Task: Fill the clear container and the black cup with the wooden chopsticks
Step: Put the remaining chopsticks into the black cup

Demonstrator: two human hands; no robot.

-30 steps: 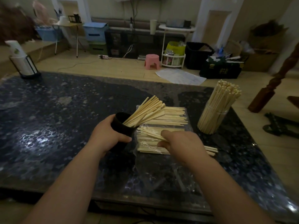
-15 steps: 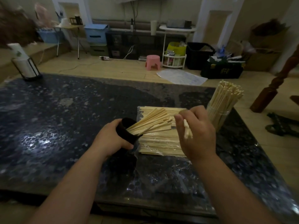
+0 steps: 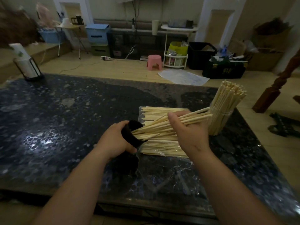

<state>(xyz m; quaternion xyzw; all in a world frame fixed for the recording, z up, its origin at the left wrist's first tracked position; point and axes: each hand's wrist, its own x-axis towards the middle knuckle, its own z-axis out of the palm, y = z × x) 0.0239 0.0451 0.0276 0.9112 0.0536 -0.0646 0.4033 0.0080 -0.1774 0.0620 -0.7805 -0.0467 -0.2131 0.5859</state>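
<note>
Your right hand (image 3: pixel 190 132) has its fingers curled round a bundle of chopsticks (image 3: pixel 197 118), pinching it across the middle. The sticks lie at a shallow slant. Their left ends reach into the mouth of the black cup (image 3: pixel 132 136), and their right ends fan out toward the clear container (image 3: pixel 223 120) without touching it.

Your left hand (image 3: pixel 113 141) is wrapped round the black cup and holds it tipped over, its mouth facing right. The cup is just left of centre on the near half of the table (image 3: pixel 65 111). Whether its base rests on the table you cannot tell, as your hand hides it.

Directly under the held bundle lies a flat stack of loose chopsticks (image 3: pixel 162 147), laid left to right on a crinkled sheet of clear plastic wrap (image 3: pixel 164 177). The wrap spreads toward the near edge of the table and glints in the light.

The clear container stands upright just right of your right hand, close to the table's right edge. It is packed tight with chopsticks (image 3: pixel 230 96), which lean right and splay wider at their tops. The sticks are pale, plain wood, thin and straight with squared ends.

The table is dark speckled stone with a bright reflection on its left part. A paper towel holder (image 3: pixel 27 65) stands at its far left corner. Beyond the table, on the floor, are a pink stool (image 3: pixel 154 61) and a white sheet (image 3: pixel 183 77). A turned wooden post (image 3: pixel 276 88) rises at the far right.
</note>
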